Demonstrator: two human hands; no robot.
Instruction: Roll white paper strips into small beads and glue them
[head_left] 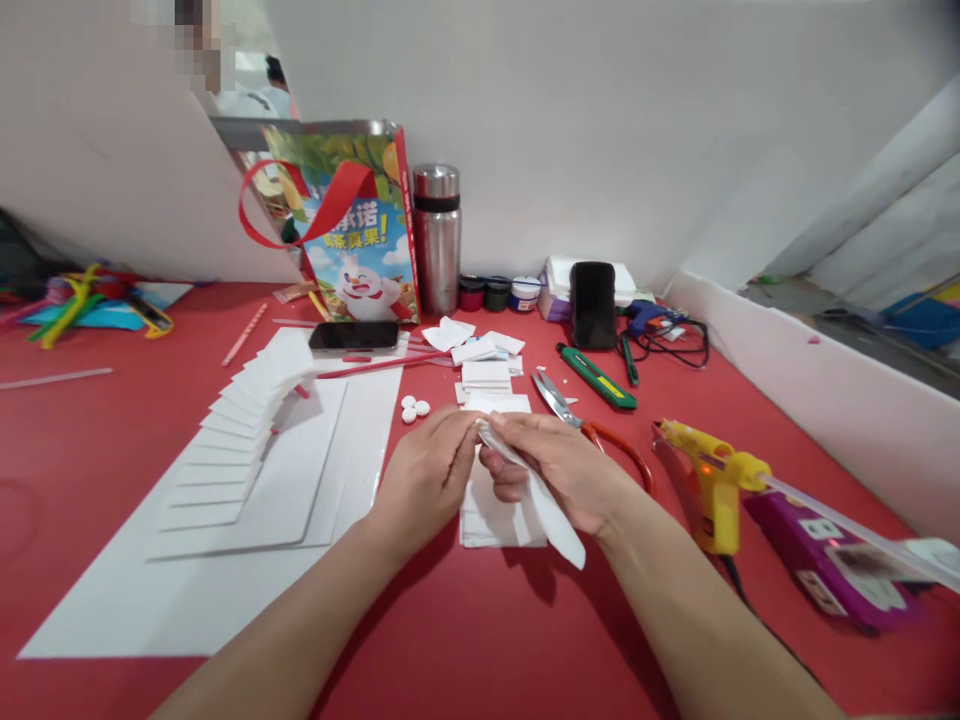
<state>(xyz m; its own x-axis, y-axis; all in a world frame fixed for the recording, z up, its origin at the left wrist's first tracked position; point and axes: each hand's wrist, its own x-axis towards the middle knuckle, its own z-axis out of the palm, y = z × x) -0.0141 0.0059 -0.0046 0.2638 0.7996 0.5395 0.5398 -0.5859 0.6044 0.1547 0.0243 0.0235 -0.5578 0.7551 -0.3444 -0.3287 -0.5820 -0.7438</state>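
A strip of white paper (pixel 553 522), narrow and slightly curled, slants down to the right from between my hands. My left hand (pixel 429 470) is closed, its thumb and fingertips pinching the strip's upper end. My right hand (pixel 559 455) grips the same strip from the other side, fingers curled under it. Below them lies a stack of white rectangular pieces (pixel 501 515), partly covered by my hands. Farther left, a curved stair of thin white slabs (pixel 225 440) stands on white board (pixel 315 465). Small white discs (pixel 410 408) sit just beyond my left hand.
Right of my hands lie orange-handled scissors (pixel 556 400), a green utility knife (pixel 598 376) and a yellow glue gun (pixel 709 475) with a purple box (pixel 832 565). Behind stand a steel flask (pixel 437 240), a colourful bag (pixel 352 230), paint jars (pixel 497 293) and a dark phone (pixel 592 305).
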